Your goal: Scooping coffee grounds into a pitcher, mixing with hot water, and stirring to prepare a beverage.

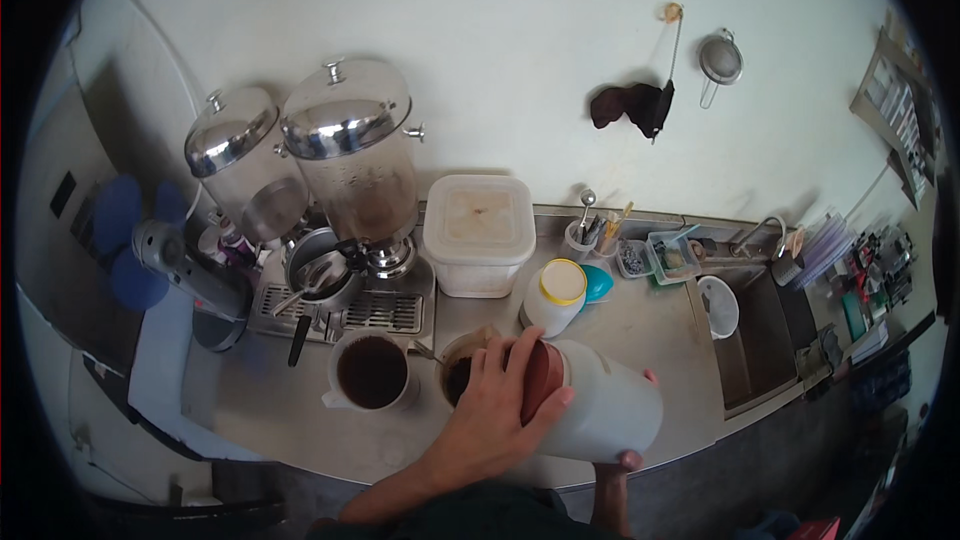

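A large white plastic jar (611, 397) is tilted on its side above the steel counter (645, 300), its lid end towards the left. My left hand (499, 397) spreads its fingers around the red-brown screw lid (544, 379). At the jar's base, my right hand (630, 459) grips from below and behind; most of it is hidden by the jar. Partly covered by my left hand is a container of dark contents (457, 375) with a metal utensil handle (426, 351) at its rim. Left of it stands a white pitcher (373, 371) of dark liquid.
Two drink dispensers (356, 180) stand at the back left, with a saucepan (322, 270) in front. Behind the jar are a lidded white tub (480, 236) and a yellow-rimmed jar (556, 296). A sink (757, 360) lies right; a strainer (721, 60) hangs on the wall.
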`<move>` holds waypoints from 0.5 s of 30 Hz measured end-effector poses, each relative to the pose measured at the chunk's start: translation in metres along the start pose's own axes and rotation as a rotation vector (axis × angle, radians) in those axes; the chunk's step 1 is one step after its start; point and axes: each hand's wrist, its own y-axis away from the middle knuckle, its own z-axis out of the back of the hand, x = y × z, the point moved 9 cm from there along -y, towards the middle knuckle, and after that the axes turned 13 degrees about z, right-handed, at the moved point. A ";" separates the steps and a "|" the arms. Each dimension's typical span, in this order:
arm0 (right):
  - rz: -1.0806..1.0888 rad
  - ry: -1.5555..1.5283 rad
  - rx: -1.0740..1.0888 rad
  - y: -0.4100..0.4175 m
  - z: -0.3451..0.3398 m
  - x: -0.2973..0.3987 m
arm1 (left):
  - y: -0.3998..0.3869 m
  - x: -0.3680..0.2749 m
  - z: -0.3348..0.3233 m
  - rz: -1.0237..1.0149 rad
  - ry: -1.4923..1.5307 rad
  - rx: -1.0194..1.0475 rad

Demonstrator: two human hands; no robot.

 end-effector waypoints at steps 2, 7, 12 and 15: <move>0.115 0.057 -0.045 -0.007 -0.001 0.021 | -0.002 -0.018 -0.006 -0.079 -0.013 0.057; -0.006 -0.114 -0.196 0.002 0.018 0.020 | -0.004 -0.068 -0.015 -0.483 -0.148 0.187; -0.405 -0.288 -0.140 0.031 0.027 -0.016 | -0.024 -0.087 -0.029 -0.781 -0.107 0.371; -0.442 -0.343 -0.166 0.033 0.031 -0.030 | -0.032 -0.094 -0.045 -0.797 -0.125 0.455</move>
